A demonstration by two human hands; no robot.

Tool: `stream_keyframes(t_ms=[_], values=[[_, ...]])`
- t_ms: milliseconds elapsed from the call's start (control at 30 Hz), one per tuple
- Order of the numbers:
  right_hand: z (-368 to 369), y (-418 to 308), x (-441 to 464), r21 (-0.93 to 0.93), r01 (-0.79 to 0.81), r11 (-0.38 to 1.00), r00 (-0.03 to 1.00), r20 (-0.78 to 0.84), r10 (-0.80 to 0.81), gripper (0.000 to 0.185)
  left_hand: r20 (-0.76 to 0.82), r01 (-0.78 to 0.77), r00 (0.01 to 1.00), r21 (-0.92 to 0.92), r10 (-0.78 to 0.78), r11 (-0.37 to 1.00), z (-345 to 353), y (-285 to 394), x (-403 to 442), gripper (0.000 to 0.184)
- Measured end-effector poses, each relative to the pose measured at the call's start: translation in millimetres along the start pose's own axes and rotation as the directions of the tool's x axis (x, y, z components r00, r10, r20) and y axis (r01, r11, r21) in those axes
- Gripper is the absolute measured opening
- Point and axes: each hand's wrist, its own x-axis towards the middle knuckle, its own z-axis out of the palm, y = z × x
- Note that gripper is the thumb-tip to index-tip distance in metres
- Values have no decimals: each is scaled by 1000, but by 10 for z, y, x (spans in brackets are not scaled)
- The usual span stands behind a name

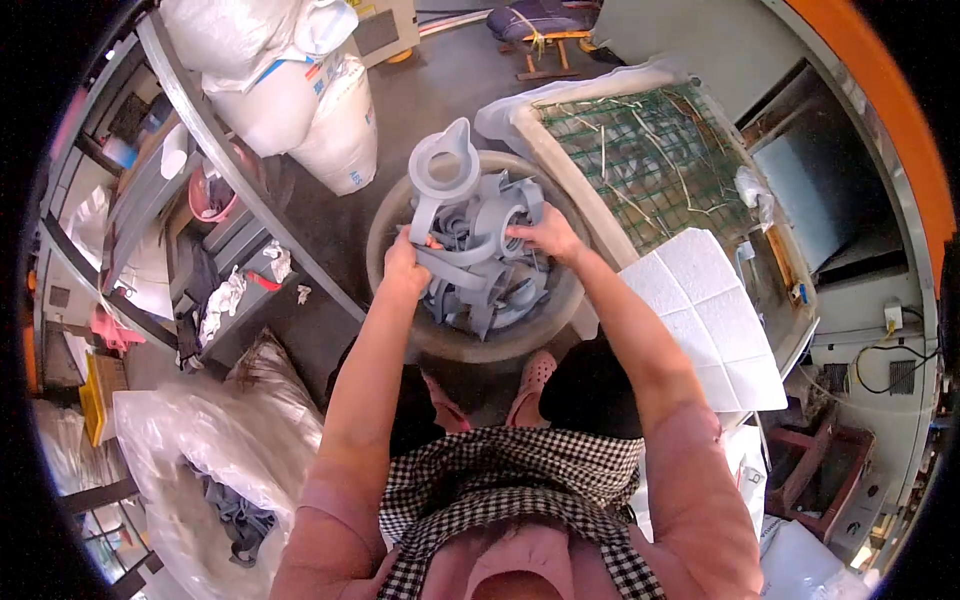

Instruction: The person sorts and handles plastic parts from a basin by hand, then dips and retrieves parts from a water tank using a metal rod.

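Observation:
A round tub (385, 225) stands on the floor in front of my feet, heaped with grey plastic parts (480, 290). At its left side my left hand (408, 262) is closed on a grey part that has a ring-shaped, pointed top (445, 165) rising over the tub's far rim. On the right my right hand (548, 236) is closed round the edge of a curved grey part (495, 220) in the heap. Both hands are over the tub, apart from each other. Some fingertips are hidden among the parts.
White sacks (335, 130) stand beyond the tub at the left, near a metal rack (215, 130). A frame with green netting (640, 150) and a white tiled sheet (705, 320) lie right. An open plastic bag (170, 430) with grey pieces sits at lower left.

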Motion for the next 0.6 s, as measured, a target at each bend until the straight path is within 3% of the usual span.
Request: stream_keyframes(t_ms=[67, 133, 200, 367, 433, 600], values=[[8, -74, -91, 320, -115, 940, 993, 40, 108, 65, 7, -43, 999, 42, 43, 998, 84, -12, -108, 22], [22, -65, -123, 235, -106, 966, 993, -16, 113, 61, -22, -5, 1000, 81, 7, 997, 95, 58, -102, 22], [-23, -160, -204, 105, -52, 993, 997, 63, 46, 60, -25, 28, 999, 64, -27, 998, 42, 81, -75, 23], [162, 154, 16, 183, -42, 982, 990, 137, 16, 64, -71, 66, 996, 113, -58, 991, 91, 142, -112, 23], [235, -11, -69, -188, -79, 979, 995, -74, 66, 65, -231, -75, 969, 65, 88, 995, 321, 54, -421, 23], [287, -184, -116, -329, -17, 944, 973, -224, -60, 60, -235, -178, 954, 43, 183, 983, 233, -7, -246, 24]])
